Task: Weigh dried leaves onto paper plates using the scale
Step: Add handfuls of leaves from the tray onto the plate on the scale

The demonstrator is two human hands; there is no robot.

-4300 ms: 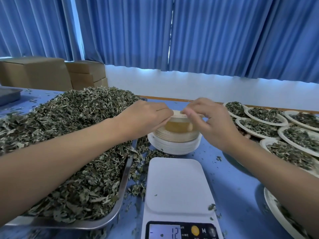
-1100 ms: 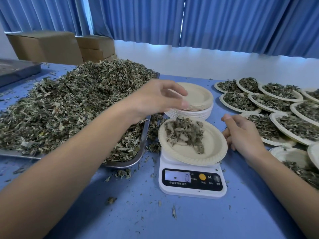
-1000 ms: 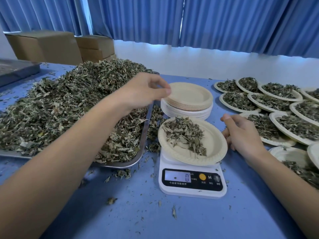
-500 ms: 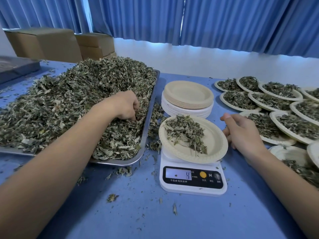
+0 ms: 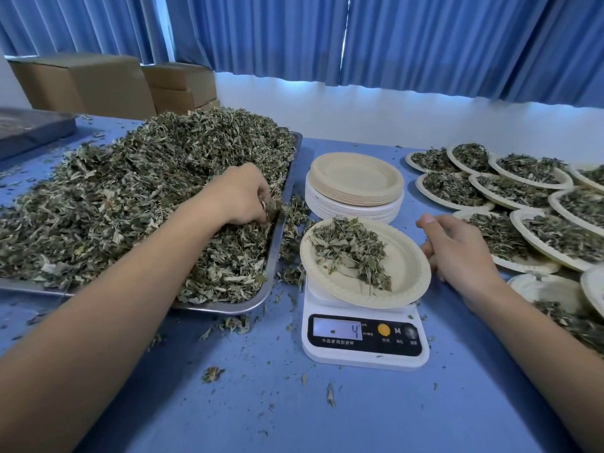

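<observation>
**While the scale (image 5: 364, 341) read 4, the left hand (image 5: 243, 197) went back for more**

Since the display (image 5: 338, 329) had shown 0 about 1 second before, when the left hand was above the paper plate (image 5: 408, 273) letting leaves fall, the 4 meant that handful had registered. The paper plate sat on top of the scale, with the portion (image 5: 351, 250) lying mostly across its left half.

The left hand had since moved off to the left of the scale, into the tray (image 5: 277, 243). Its fingers were curled down into the dried leaves (image 5: 130, 197) by the tray edge nearest the scale, closing on a fresh bunch. The right hand (image 5: 457, 246) had kept its place just right of the scale, beside the plate's rim. Its fingers were loosely bent and its thumb raised, and it held nothing; whether a fingertip touched the rim could not be told.

Behind the scale stood the stack of empty plates (image 5: 356, 178). To the right of the scale and beyond lay the filled plates (image 5: 519, 191), each carrying a fuller pile than this plate. Judged against them, 4 was probably well short, so this grab looked like the next addition. Loose crumbs lay on the table (image 5: 359, 413) to the left of the scale and in front of it.
</observation>
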